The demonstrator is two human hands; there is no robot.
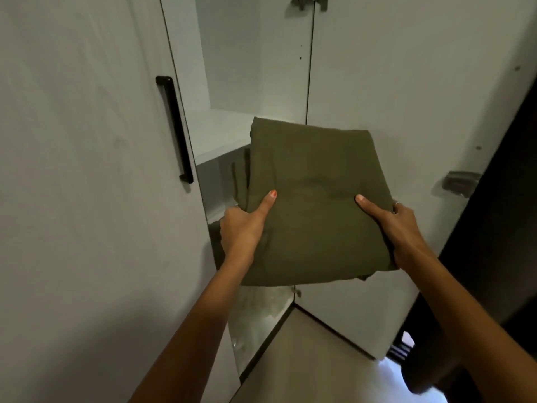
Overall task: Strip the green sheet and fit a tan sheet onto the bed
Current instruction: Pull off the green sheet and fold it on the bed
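A folded olive-green sheet (313,193) is held flat in front of an open white wardrobe. My left hand (244,228) grips its left edge, thumb on top and fingers underneath. My right hand (398,228) grips the right edge the same way. The sheet's far end reaches over the edge of a white shelf (220,135) inside the wardrobe. No tan sheet and no bed are in view.
The wardrobe's left door (87,199) is closed and carries a black bar handle (174,129). The right door (406,97) stands swung open with a hinge (459,183) on it. A dark edge (494,228) rises on the right. Pale floor shows at bottom right.
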